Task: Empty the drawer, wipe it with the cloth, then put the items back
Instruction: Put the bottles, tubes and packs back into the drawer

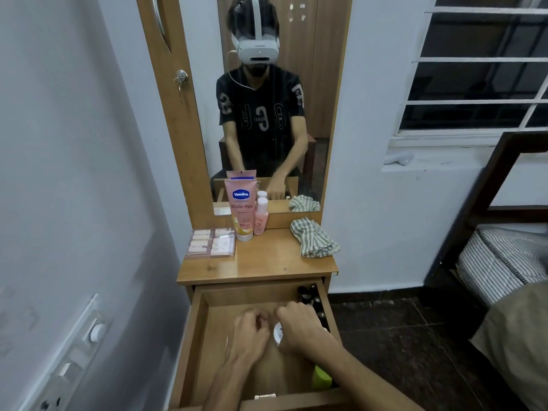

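Observation:
The wooden drawer stands pulled open below the dresser top. Both hands reach into it. My right hand is curled over a small white round jar. My left hand is bunched close beside it with fingers curled; what it holds is hidden. Small dark bottles line the drawer's right wall, and a green item lies at its front right. On the top stand a pink Vaseline tube, a small pink bottle, a clear box of pink items and a striped cloth.
A mirror above the dresser reflects the person. A grey wall with a switch panel is on the left. A bed with a dark frame and striped mattress stands to the right, over a dark tiled floor.

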A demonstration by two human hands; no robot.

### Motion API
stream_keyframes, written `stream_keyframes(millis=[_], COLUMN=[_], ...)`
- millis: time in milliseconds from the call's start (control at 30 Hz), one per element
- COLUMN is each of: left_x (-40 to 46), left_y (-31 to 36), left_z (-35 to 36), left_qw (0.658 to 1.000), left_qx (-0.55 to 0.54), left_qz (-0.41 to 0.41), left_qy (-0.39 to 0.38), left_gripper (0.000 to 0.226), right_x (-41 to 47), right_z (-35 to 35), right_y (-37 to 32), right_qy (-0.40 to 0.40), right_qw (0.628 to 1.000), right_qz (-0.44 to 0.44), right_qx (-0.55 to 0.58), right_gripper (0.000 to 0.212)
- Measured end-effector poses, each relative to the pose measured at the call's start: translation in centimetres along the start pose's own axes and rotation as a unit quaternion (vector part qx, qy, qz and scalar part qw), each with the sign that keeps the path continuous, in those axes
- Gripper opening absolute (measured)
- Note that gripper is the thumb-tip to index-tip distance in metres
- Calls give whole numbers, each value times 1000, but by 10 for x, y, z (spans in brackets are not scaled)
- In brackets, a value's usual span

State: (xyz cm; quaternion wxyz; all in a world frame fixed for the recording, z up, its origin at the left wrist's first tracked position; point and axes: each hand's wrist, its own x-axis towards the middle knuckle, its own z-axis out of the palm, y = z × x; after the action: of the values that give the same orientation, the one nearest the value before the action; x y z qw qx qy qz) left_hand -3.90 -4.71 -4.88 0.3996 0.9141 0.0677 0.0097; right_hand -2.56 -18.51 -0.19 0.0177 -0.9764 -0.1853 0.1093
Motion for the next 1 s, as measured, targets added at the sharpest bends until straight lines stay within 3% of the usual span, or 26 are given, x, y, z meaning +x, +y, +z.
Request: stream_keyframes(millis=[200, 300, 467, 567, 733, 867, 1000], left_x=[-1, 2, 21, 49, 105, 142, 163], left_y=[4, 6, 35, 62, 99, 117, 121], left_z=[-1, -7, -41, -71, -118, -143, -149], left_qw=[998, 992, 965, 946, 917, 905, 911], left_qx=[31, 8, -40, -57, -21, 101, 184], left_qz=[53, 98, 148, 161, 220, 252, 257], left_qy=[30, 81, 215, 275, 332, 328, 266], left_gripper=[16, 15, 9, 5, 25, 53, 58], right_x=[3, 1, 11, 30, 80, 120, 140], right_z=[6, -6, -60, -91, -135, -154, -158], right_y=[0, -1, 1, 5, 13, 14, 11], right_qy=[-44, -31, 126, 225, 340, 335, 310], right_qw=[998, 999, 983, 957, 917, 929, 945], right_qz=[5, -1, -2, 10, 10, -1, -14], right_qx=[-49, -9, 132, 180, 207, 156, 101], right_gripper=[35, 41, 23, 32, 27, 46, 31])
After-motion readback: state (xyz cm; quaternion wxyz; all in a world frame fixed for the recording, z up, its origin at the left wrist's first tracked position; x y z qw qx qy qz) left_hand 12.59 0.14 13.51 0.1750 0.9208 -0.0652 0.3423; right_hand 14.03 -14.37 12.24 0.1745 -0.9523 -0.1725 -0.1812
